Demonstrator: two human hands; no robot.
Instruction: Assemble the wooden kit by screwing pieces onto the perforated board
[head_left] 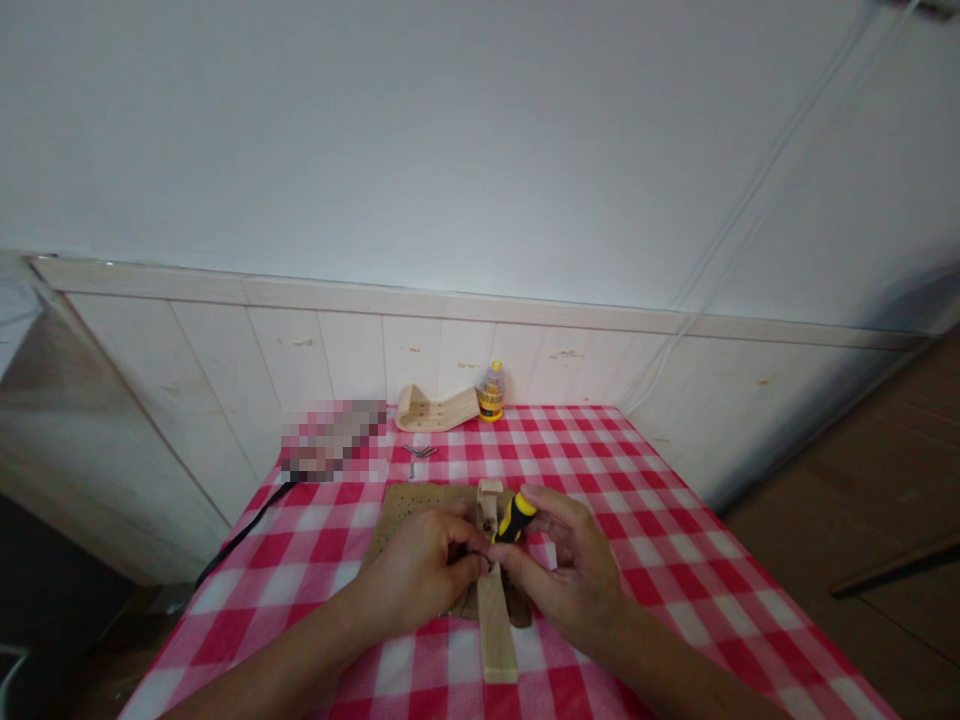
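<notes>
My right hand [571, 570] is closed round a yellow and black screwdriver [514, 518], whose tip points down at a pale wooden strip [496, 630]. The strip lies lengthwise toward me across a brown perforated board [405, 505]. My left hand [420, 572] is pinched closed right at the screwdriver's tip beside the strip; what its fingers hold is too small to make out. Both hands touch at the strip's middle.
A red and white checked cloth [645, 500] covers the table. At the back stand a curved wooden piece with holes [436, 410] and a yellow bit holder [491, 392]. A few loose screws [418, 453] lie behind the board. A black cable [240, 540] runs off the left edge.
</notes>
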